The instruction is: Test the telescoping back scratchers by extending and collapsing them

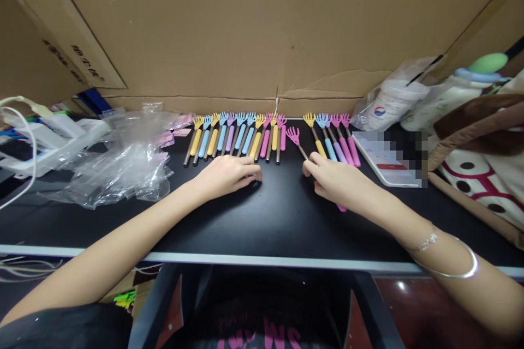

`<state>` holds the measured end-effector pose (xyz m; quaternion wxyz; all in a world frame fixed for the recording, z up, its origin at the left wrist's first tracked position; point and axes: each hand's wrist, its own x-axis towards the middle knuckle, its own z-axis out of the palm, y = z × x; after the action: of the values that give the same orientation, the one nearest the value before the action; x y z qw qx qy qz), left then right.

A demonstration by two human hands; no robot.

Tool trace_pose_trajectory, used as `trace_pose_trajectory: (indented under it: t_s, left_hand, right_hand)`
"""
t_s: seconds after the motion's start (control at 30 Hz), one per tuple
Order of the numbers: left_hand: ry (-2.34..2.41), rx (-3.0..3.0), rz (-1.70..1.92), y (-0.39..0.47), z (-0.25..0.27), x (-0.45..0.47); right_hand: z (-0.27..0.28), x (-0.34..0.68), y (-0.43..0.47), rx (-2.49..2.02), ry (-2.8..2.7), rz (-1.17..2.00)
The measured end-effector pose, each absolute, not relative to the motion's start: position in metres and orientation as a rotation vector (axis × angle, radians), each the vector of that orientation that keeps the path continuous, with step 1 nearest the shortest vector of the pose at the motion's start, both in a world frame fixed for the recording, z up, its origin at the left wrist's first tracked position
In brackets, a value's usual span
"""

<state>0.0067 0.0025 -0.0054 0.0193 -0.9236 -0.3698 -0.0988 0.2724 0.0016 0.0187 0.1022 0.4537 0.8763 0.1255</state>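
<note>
My right hand is closed around the shaft of a pink back scratcher. The scratcher's claw points up and left, and its pink handle end shows below my wrist. Low over the table, my left hand has its fingers curled together; whatever may be between them is hidden. Just beyond it lies a row of back scratchers in yellow, blue, purple and pink, claws toward the back. A second group of back scratchers lies beyond my right hand, partly covered by it.
Clear plastic bags are heaped at the left, beside a white power strip. At the right lie a phone, a bagged white cup, a bottle and a cloth bag. Cardboard walls the back of the black table.
</note>
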Motion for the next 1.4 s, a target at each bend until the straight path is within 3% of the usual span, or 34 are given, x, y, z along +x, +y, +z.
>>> trace_pose_trajectory:
  t_s: [0.27, 0.53, 1.03, 1.4]
  left_hand:
    - [-1.186, -2.902, -0.379, 0.001, -0.004, 0.008]
    - [-1.187, -2.887, -0.331, 0.002, -0.006, 0.008]
    - [-1.183, -2.952, -0.297, 0.003, -0.007, 0.006]
    - [-1.194, -2.932, -0.254, 0.002, -0.003, 0.005]
  right_hand:
    - [0.022, 0.272, 0.0, 1.28, 2.627, 0.259]
    - [0.013, 0.271, 0.001, 1.314, 2.639, 0.419]
    - [-0.004, 0.273, 0.019, 1.406, 2.746, 0.359]
    - [0.008, 0.292, 0.037, 1.487, 3.174, 0.019]
